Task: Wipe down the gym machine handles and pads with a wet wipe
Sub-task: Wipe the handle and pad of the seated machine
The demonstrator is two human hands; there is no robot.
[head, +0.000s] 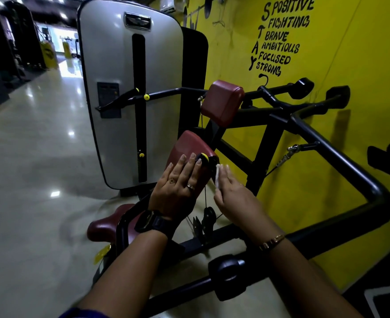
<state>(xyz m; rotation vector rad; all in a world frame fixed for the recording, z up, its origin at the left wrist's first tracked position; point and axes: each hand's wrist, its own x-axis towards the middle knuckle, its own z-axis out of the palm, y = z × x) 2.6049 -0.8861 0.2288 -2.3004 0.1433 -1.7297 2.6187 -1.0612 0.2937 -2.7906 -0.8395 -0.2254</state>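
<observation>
Maroon vinyl covers the lower pad (pixel 189 145) at the centre of the frame, where both hands work. The left hand (pixel 178 187) lies flat on the pad's face, its grip wide, with straight fingers holding nothing. The right hand (pixel 233 193) keeps its grip on a white wet wipe (pixel 218 177) and presses it against the pad's right edge, just beside a black and yellow knob (pixel 203 158).

Open room lies to the left, where a glossy pale floor (pixel 28 157) runs to the upper left of the frame. The right side is tight: a yellow wall (pixel 327 157) with black lettering stands close behind the machine. A thick black frame bar (pixel 341 154) slants between the wall and the right hand.

A tall grey weight cover (pixel 120 88) stands behind the lower pad. An upper pad (pixel 223 102), also maroon, sits above and to the right. Two black handles (pixel 303 88) stick out beyond it, near the wall. Another padded handle (pixel 228 271) crosses below the right forearm. A maroon seat (pixel 104 223) is at lower left, partly behind the left wrist and its black watch (pixel 152 222). A thin cable (pixel 205 191) drops between the hands.

The left hand hides much of the lower pad's face, and most of the wipe is hidden under the right fingers. The far room at upper left is dark and blurred.
</observation>
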